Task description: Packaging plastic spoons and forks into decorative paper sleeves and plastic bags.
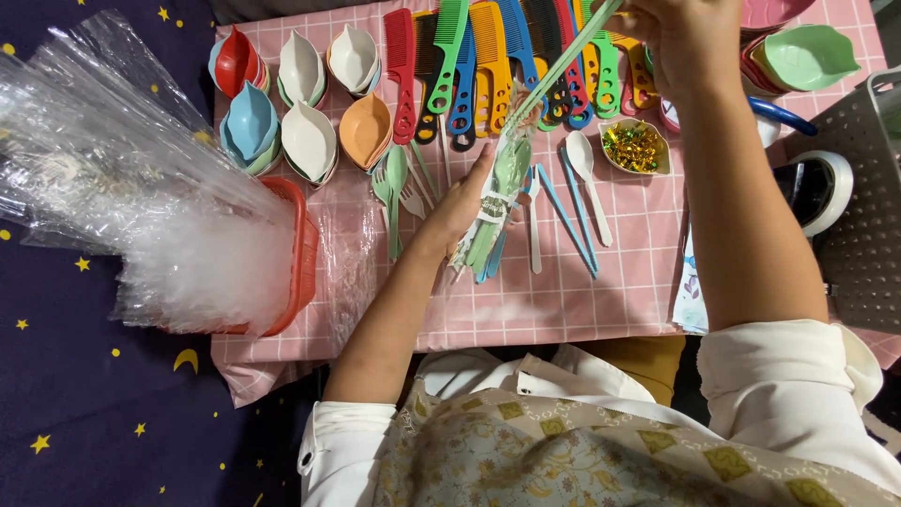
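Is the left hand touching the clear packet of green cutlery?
Touching. In the head view the left hand lies against the clear packet of green cutlery, fingers along its left edge with no gap.

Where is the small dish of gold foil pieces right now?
In the head view, the dish of gold foil sits on the pink checked cloth right of centre, below the row of combs, beside the white spoon and the right forearm.
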